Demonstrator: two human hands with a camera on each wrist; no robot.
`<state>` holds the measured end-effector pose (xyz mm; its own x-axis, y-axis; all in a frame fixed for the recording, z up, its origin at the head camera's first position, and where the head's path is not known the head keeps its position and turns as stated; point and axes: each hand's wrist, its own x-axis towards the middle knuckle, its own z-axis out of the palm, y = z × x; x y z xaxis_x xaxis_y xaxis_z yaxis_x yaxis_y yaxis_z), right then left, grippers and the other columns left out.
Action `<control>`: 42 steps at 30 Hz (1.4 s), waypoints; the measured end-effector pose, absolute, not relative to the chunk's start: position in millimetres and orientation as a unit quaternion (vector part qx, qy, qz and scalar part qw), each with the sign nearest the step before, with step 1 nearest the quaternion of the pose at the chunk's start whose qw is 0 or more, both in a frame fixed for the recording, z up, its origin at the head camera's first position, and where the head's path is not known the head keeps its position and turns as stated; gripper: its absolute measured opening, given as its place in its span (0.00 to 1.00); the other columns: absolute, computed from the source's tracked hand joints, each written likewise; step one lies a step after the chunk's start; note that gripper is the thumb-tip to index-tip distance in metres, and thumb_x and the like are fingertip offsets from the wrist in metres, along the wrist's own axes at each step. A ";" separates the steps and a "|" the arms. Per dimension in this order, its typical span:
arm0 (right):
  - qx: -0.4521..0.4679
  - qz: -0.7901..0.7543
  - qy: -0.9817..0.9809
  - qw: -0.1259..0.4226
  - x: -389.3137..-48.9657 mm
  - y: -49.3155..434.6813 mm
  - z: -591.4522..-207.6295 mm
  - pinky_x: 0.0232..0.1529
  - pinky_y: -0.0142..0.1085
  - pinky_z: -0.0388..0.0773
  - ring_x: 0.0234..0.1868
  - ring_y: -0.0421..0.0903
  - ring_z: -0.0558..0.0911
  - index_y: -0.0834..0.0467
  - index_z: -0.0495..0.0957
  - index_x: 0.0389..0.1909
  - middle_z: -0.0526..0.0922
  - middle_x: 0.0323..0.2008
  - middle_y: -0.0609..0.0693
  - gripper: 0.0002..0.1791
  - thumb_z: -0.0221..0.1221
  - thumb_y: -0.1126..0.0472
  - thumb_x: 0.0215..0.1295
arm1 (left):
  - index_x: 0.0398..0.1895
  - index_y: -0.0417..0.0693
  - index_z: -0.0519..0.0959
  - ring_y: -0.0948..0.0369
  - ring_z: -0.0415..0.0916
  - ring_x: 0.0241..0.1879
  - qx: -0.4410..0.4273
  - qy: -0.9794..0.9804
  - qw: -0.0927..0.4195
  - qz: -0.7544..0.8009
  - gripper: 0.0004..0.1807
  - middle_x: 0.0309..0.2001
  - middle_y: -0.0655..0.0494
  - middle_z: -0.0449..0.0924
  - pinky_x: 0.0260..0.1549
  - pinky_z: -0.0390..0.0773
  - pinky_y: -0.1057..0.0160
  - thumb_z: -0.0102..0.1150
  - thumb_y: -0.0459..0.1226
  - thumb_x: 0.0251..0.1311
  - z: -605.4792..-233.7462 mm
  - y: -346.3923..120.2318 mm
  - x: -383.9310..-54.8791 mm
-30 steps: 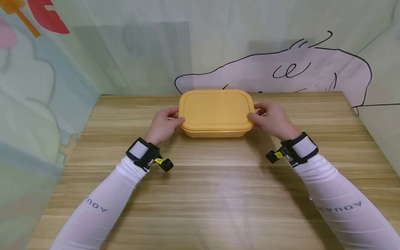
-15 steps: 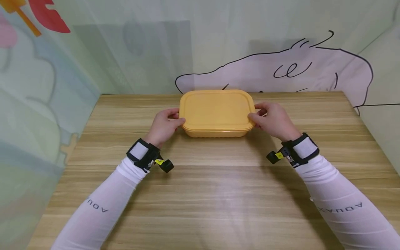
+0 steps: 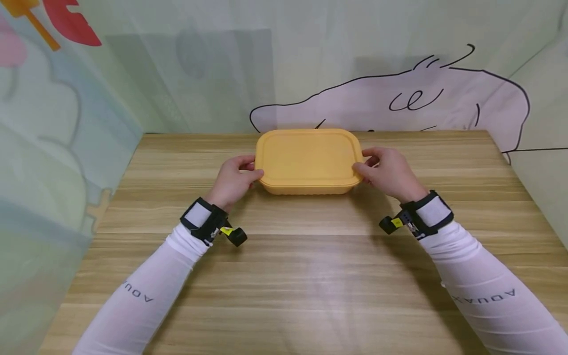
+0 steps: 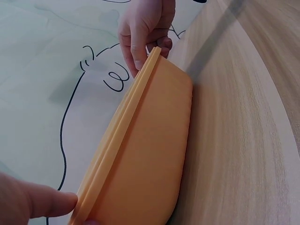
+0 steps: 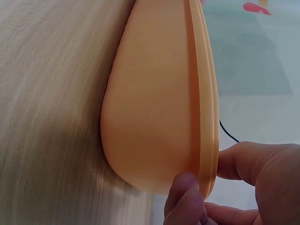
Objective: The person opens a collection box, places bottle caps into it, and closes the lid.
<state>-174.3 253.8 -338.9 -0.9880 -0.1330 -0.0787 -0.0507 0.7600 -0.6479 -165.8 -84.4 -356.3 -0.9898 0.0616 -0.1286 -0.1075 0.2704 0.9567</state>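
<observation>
A yellow-orange rectangular food container with a matching lid (image 3: pixel 309 158) stands near the back edge of the wooden table. My left hand (image 3: pixel 232 180) pinches the rim at its left end, thumb on top of the lid. At the opposite end my right hand (image 3: pixel 388 172) grips the rim likewise, its thumb on the lid's corner. From the left wrist view, the container's side wall (image 4: pixel 145 136) tapers down to the table below the lid's rim. In the right wrist view, fingers (image 5: pixel 185 197) lie under the rim, with the thumb on the lid. The container's inside is hidden.
The wooden table (image 3: pixel 284 281) stretches out in front of the container. Behind it hangs a pale curtain (image 3: pixel 213 79) with printed drawings, close to the back edge. Another printed sheet (image 3: pixel 40 162) runs along the left side. Both wrists carry strapped cameras.
The lid's far edge sits slightly lower in the head view, and its front rim looks thinner. Both hands keep their grip and have shifted only slightly.
</observation>
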 end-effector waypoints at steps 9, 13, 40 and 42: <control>-0.047 -0.360 0.930 0.061 -176.6 255.9 -345.1 0.26 0.38 0.79 0.30 0.50 0.78 0.63 0.65 0.60 0.75 0.39 0.57 0.32 0.57 0.47 0.62 | 0.58 0.42 0.69 0.55 0.72 0.37 -0.028 0.785 0.073 0.614 0.24 0.45 0.47 0.68 0.33 0.77 0.62 0.60 0.36 0.59 -361.3 -84.2 -167.9; -0.033 -0.401 0.912 0.076 -181.2 258.4 -349.2 0.32 0.42 0.80 0.33 0.53 0.78 0.62 0.66 0.60 0.74 0.41 0.57 0.32 0.56 0.45 0.62 | 0.57 0.41 0.68 0.55 0.72 0.35 -0.039 0.764 0.082 0.638 0.23 0.45 0.47 0.69 0.30 0.77 0.64 0.59 0.36 0.59 -364.9 -85.4 -173.2; -0.037 -0.497 0.857 0.135 -154.6 273.3 -356.4 0.32 0.39 0.78 0.34 0.53 0.75 0.56 0.58 0.65 0.73 0.41 0.59 0.32 0.56 0.51 0.64 | 0.63 0.44 0.62 0.57 0.71 0.25 0.015 0.714 0.162 0.681 0.28 0.38 0.47 0.74 0.19 0.74 0.68 0.57 0.37 0.60 -375.4 -93.1 -149.4; -0.039 -0.495 0.857 0.137 -150.8 274.3 -356.6 0.32 0.39 0.78 0.33 0.53 0.75 0.56 0.57 0.65 0.73 0.41 0.59 0.31 0.55 0.51 0.65 | 0.63 0.44 0.61 0.57 0.71 0.24 0.021 0.707 0.168 0.687 0.28 0.38 0.47 0.73 0.19 0.74 0.68 0.57 0.37 0.60 -376.2 -93.3 -145.7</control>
<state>-150.8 274.3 -356.6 -0.9595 -0.2029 -0.1954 0.0678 0.5070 -0.8593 -145.7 -93.3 -376.2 -0.9429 0.2597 -0.2087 -0.2012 0.0555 0.9780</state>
